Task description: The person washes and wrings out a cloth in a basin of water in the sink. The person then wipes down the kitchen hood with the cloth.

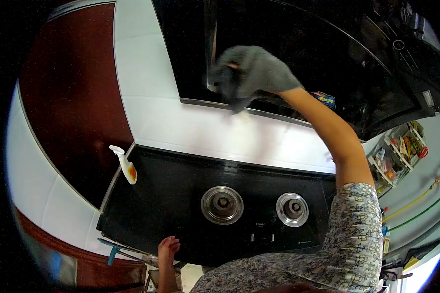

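My right hand (pixel 237 68) is raised in front of the black range hood, smeared by motion. A grey cloth (pixel 266 68) covers it down to the wrist, with a little skin showing and a darker part hanging below. Its fingers seem closed round the cloth, though most of them are hidden; I cannot tell whether it touches the hood (pixel 298 44). Low at the front edge of the black gas cooktop (pixel 166 195), my left hand (pixel 168 245) has its fingers loosely bent and slightly apart, holding nothing.
A white spray bottle (pixel 126 165) stands at the cooktop's left end. Two round metal burners, the left one (pixel 222 205) and the right one (pixel 292 209), sit in the top. A wall rack (pixel 398 154) with packets is at right, above yellow and green hoses.
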{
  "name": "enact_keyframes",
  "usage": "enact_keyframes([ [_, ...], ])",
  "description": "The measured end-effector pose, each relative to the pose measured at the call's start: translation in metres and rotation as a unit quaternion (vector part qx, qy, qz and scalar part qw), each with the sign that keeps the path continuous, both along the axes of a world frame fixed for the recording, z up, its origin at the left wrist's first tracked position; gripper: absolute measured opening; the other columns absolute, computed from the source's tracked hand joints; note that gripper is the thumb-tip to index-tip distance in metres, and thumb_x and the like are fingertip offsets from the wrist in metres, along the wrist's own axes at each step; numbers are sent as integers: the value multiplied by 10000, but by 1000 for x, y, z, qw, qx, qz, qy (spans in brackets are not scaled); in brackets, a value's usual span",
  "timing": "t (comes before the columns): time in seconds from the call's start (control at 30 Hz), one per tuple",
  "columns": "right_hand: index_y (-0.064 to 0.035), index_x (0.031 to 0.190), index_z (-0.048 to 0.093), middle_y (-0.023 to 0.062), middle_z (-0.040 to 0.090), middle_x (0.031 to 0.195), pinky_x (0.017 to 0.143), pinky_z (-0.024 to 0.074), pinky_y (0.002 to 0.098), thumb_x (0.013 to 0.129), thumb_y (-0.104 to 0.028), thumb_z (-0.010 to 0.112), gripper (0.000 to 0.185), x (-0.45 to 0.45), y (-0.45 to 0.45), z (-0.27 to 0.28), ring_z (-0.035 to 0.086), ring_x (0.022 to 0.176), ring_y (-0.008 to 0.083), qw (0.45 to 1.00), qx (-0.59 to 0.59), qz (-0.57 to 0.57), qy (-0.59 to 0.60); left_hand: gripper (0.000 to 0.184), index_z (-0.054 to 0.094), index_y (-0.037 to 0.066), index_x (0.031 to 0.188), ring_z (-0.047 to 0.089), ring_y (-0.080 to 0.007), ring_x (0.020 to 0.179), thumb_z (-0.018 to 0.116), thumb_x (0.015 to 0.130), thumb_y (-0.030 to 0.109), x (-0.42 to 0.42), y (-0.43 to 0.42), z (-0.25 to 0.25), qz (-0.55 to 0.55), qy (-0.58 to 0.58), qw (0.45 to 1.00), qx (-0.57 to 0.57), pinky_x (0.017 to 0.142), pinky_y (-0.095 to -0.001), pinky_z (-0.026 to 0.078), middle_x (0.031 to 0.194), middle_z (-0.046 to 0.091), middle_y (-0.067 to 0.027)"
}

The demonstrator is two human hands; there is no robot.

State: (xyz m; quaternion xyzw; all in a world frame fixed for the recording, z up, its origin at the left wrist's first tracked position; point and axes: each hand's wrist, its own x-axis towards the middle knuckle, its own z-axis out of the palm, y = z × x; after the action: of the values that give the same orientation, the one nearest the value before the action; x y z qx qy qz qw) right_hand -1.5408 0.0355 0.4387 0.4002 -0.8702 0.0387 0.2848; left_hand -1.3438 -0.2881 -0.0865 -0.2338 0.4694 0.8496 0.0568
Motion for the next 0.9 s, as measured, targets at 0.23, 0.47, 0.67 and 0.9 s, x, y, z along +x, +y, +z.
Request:
enact_keyframes([
  [0.23, -65, 1130, 506, 115, 517, 1160, 925, 373, 369, 788, -228, 565, 384, -37, 158, 12, 485, 1064, 249, 938, -239, -124, 217, 233, 548, 5, 978, 597, -192, 631, 544, 843, 194, 17, -36, -45, 31, 6, 996, 85, 555, -307, 500, 802, 617, -124],
  [0.47, -190, 1232, 428, 102, 408, 1278, 988, 273, 453, 807, -272, 506, 440, -57, 38, 20, 383, 1146, 324, 780, 11, -454, 430, 219, 550, 10, 999, 612, -204, 668, 530, 847, 166, 5, -17, -5, 28, 2, 999, 41, 582, -318, 508, 830, 623, -133],
  [0.67, -168, 1205, 448, 79, 508, 1156, 864, 423, 329, 794, -194, 527, 419, -71, -20, -40, 527, 1003, 241, 969, 12, 43, 243, 261, 555, 10, 1001, 612, -204, 682, 584, 812, 188, -9, 8, 13, 1, 2, 1000, 21, 599, -331, 507, 840, 622, -124],
  [0.9, -108, 949, 632, 42, 622, 937, 772, 464, 243, 804, -162, 561, 170, -38, 98, -73, 568, 842, 145, 990, -133, 12, 46, 237, 572, 24, 968, 596, -214, 719, 602, 801, 189, 3, -14, -7, -15, -38, 999, 24, 637, -348, 499, 803, 612, -97],
])
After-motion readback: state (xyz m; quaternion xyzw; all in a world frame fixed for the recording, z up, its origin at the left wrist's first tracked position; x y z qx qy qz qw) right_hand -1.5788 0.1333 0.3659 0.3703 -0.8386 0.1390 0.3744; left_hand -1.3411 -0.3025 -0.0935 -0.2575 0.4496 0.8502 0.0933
